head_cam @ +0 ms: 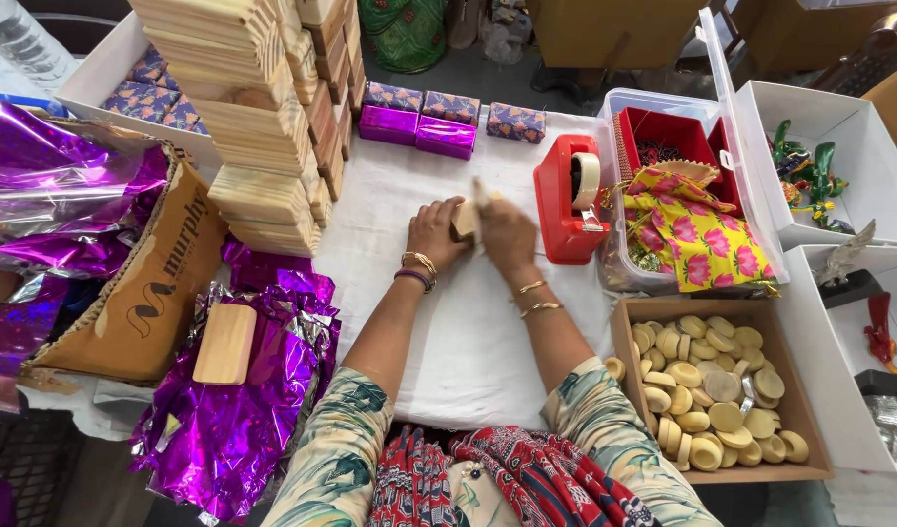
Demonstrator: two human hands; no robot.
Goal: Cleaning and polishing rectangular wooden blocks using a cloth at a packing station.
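Note:
My left hand and my right hand meet over the white cloth at the table's middle. Between them they grip a small pale wooden box, left fingers on its left side, right hand over its right side and top. Most of the box is hidden by my fingers. Bangles ring both wrists. A red tape dispenser stands just to the right of my right hand.
Tall stacks of wooden boxes rise at the back left. Purple foil sheets with a wooden lid lie at the left. Wrapped purple boxes sit behind. A cardboard box of round wooden pieces is at the right, with a plastic bin behind it.

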